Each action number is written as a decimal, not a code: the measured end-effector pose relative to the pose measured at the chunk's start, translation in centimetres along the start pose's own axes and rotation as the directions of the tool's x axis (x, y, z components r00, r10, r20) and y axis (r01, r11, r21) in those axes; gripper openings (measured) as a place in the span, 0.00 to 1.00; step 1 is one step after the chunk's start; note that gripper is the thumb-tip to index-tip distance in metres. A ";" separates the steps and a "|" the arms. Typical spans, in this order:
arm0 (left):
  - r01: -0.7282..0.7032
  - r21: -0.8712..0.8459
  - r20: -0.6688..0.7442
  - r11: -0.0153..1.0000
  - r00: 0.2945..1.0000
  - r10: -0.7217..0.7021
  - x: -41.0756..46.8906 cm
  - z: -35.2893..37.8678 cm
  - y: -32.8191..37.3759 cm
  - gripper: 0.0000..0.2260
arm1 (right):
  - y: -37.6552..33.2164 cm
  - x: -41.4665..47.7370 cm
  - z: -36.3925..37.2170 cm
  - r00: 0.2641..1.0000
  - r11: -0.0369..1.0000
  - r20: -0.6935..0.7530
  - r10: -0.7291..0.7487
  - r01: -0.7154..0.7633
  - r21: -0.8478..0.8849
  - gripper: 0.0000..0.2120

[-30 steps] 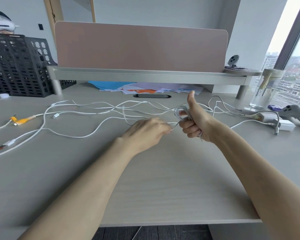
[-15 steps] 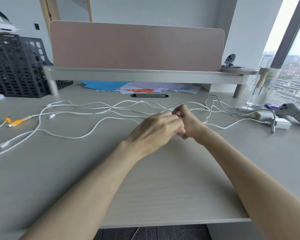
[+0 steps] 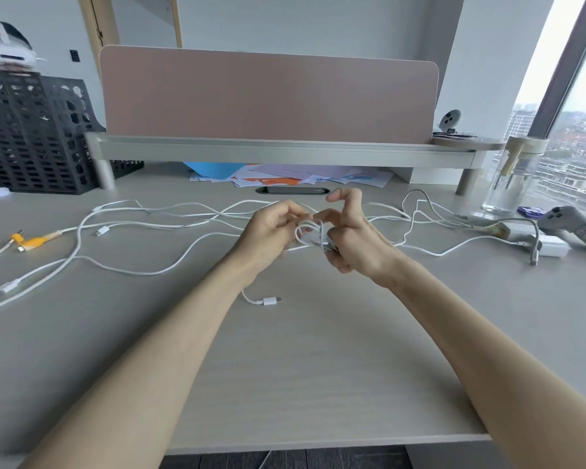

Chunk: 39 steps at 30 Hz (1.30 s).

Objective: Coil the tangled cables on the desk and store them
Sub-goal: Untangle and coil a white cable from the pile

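Several white cables (image 3: 142, 272) lie tangled across the light wooden desk (image 3: 301, 384). Above the middle of the desk, my right hand (image 3: 352, 238) grips a small coil of white cable (image 3: 310, 233) with its lower fingers, thumb and forefinger raised. My left hand (image 3: 271, 231) pinches the cable at the coil's upper left. One loose end with a white plug (image 3: 269, 301) lies on the desk just below my left wrist. A cable with a yellow-orange connector (image 3: 34, 241) lies at the far left.
A black mesh organiser (image 3: 31, 137) stands at the back left. A raised shelf (image 3: 285, 150) with a pink divider spans the back, papers (image 3: 285, 176) beneath it. At right are a glass jar (image 3: 511, 184), a white charger (image 3: 552, 247) and a grey controller (image 3: 575, 225).
My hands have parted slightly and the coil shows between them again. A plug end has come to lie on the desk below my left wrist. My right thumb and forefinger have lifted.
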State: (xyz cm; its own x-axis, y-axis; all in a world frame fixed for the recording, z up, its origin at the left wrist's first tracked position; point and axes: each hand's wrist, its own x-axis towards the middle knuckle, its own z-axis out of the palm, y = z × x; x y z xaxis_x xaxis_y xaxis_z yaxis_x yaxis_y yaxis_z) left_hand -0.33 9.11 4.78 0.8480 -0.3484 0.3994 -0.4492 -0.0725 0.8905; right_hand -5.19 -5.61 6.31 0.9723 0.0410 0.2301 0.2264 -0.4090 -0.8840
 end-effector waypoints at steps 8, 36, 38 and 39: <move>-0.172 0.442 0.122 0.880 0.984 0.131 -0.4 1.6 -2.0 0.09 | 0.3 0.6 -0.8 0.961 0.949 -0.217 0.171 -0.101 0.299 0.03; 0.073 0.287 0.038 0.955 0.995 -0.087 -0.8 3.0 -1.1 0.12 | 1.8 2.0 -0.7 0.933 0.925 -0.204 0.297 -0.228 0.302 0.02; 0.082 0.192 0.037 0.978 0.995 -0.091 -0.8 3.0 -1.0 0.10 | 1.7 1.8 -0.5 0.937 0.931 -0.194 0.292 -0.231 0.283 0.01; 0.085 0.137 0.038 0.987 0.995 -0.091 -0.8 3.1 -1.0 0.10 | 1.6 1.8 -0.5 0.938 0.929 -0.181 0.296 -0.238 0.283 0.01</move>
State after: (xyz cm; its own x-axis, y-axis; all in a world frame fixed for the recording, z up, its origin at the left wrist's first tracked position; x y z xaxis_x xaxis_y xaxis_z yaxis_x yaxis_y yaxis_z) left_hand -1.45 6.60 2.94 0.8739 -0.3760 0.3083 -0.4099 -0.2289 0.8829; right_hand -3.11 -6.65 5.46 0.9686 -0.2472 0.0278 -0.0051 -0.1315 -0.9913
